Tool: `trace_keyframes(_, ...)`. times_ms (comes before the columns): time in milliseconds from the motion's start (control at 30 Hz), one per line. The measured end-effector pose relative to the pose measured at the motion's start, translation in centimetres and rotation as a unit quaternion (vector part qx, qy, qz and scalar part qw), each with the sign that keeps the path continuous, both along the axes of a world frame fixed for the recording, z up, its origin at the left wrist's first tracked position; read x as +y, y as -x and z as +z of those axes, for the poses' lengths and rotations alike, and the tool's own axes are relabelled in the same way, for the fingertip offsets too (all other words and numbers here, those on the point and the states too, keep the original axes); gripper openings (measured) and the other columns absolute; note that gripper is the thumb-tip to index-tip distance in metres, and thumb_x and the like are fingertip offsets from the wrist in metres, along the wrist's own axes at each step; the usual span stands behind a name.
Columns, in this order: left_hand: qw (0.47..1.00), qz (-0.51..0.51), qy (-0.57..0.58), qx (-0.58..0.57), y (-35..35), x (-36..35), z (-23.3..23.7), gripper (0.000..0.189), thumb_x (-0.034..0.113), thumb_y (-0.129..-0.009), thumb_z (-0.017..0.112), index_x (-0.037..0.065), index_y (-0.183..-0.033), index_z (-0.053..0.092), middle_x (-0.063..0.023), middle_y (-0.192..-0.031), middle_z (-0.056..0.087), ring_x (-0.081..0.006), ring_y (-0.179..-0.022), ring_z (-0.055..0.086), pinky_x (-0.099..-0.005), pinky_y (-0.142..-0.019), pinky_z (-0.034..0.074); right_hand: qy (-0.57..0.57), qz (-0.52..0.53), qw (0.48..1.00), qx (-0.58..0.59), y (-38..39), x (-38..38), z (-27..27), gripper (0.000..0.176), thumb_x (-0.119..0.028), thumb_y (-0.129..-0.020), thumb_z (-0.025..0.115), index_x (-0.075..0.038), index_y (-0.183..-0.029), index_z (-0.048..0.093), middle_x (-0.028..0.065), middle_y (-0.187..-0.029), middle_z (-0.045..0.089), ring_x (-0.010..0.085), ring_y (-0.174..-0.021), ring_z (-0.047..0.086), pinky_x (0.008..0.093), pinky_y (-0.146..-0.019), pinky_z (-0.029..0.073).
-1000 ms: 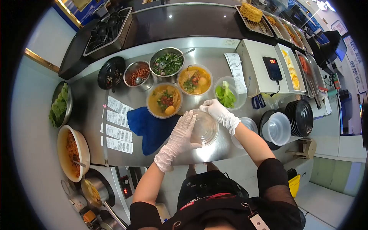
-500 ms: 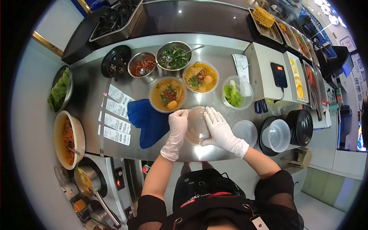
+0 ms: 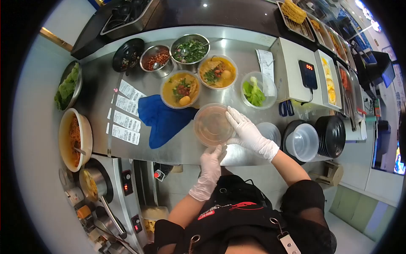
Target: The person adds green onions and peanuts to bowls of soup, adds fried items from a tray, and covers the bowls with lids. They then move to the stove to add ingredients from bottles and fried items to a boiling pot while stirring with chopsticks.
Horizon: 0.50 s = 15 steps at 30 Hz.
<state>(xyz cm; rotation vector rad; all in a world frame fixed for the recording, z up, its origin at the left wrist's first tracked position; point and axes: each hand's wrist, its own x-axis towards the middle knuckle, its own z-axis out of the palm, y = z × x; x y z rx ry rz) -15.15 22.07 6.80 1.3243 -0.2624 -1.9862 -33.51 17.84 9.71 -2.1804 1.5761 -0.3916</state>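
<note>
A round takeaway bowl with a clear lid [image 3: 212, 125] sits near the front of the steel counter, its reddish-brown contents showing faintly through the plastic. My left hand [image 3: 211, 163], in a white glove, pinches the bowl's near rim. From the right, my gloved right hand [image 3: 249, 134] holds the same bowl, fingers stretched along its rim and thumb low at the near side. Just behind stand two open bowls of soup with egg and greens, a nearer soup bowl [image 3: 180, 89] and a farther soup bowl [image 3: 218, 72]. A blue cloth [image 3: 163, 120] lies to the left.
At the back are a bowl of peanuts [image 3: 157, 59] and a bowl of chopped greens [image 3: 190, 48]. Right of the soups stands a lettuce container [image 3: 258, 91]. Order slips [image 3: 127, 114] lie left; stacked black plates [image 3: 330, 136] and a clear tub [image 3: 302, 142] stand right.
My left hand has slid from the bowl's left side round to its near rim. My right hand stays on the right side. The whole view has shifted slightly.
</note>
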Motion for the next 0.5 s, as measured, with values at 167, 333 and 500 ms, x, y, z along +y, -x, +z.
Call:
trace_keyframes(167,0.987,0.096,0.094,-0.085,2.6,1.3,-1.8,0.013,0.006,-0.089,0.062,-0.003,-0.096,0.056,-0.0087,-0.086,0.063,-0.0148,-0.077,0.062,-0.0256,-0.071,0.052,0.007,0.002,1.000,0.014,-0.6,-0.1,0.9,0.098,-0.036,-0.062,0.079,0.003,-0.138,0.032,0.0231,-0.145,0.030,0.0360,-0.135,0.030,0.0446,-0.108,0.029)
trace_keyframes(333,0.973,0.126,0.132,-0.140,3.5,1.7,-2.5,0.006,0.003,-0.091,0.056,-0.001,-0.093,0.053,-0.0097,-0.085,0.063,-0.0162,-0.074,0.064,-0.0282,-0.071,0.054,0.020,-0.090,0.990,-0.103,-1.4,2.7,2.1,0.092,-0.024,-0.061,0.081,0.005,-0.135,0.035,0.0281,-0.139,0.036,0.0395,-0.129,0.037,0.0435,-0.105,0.034)
trace_keyframes(500,0.979,0.071,0.162,-0.105,2.0,1.6,-1.7,0.005,0.001,-0.090,0.056,-0.001,-0.092,0.051,-0.0102,-0.085,0.064,-0.0168,-0.076,0.065,-0.0297,-0.074,0.054,-0.042,-0.158,0.971,0.173,1.2,11.5,0.3,0.049,-0.019,-0.063,0.079,0.001,-0.100,0.054,0.0182,-0.105,0.055,0.0350,-0.097,0.054,0.0420,-0.079,0.047)
